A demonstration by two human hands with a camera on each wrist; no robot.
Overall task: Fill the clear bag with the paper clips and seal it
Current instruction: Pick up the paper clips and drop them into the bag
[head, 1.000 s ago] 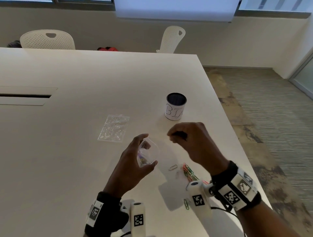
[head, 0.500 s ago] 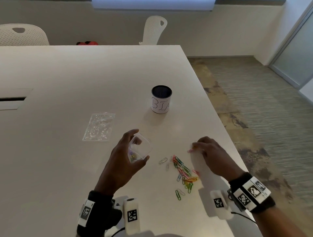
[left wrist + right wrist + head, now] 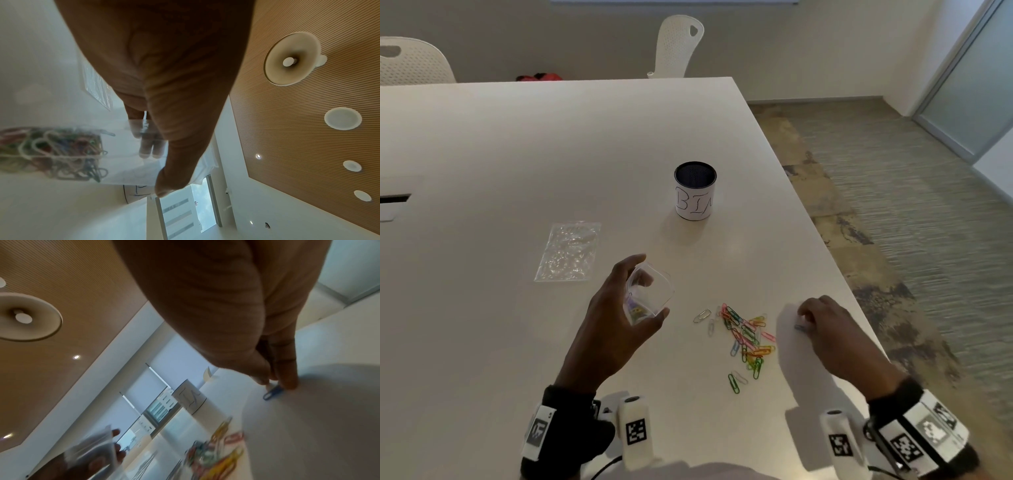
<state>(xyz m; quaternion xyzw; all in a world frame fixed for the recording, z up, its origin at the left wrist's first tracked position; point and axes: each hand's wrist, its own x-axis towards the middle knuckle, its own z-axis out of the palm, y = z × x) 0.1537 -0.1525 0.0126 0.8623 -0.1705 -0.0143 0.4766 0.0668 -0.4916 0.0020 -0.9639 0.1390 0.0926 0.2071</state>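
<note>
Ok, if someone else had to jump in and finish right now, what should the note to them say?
Left hand: holds the clear bag up off the table, mouth open, some paper clips already inside.
Right hand: fingers pinching a single blue clip that lies on the table, to the right of the pile.
Loose clips: a colourful pile on the table between the two hands.
Done: bag partly filled.
Left: lift the blue clip in, add the remaining clips, then press the bag shut.
Nearby: another clear bag lying flat, and a cup.
</note>
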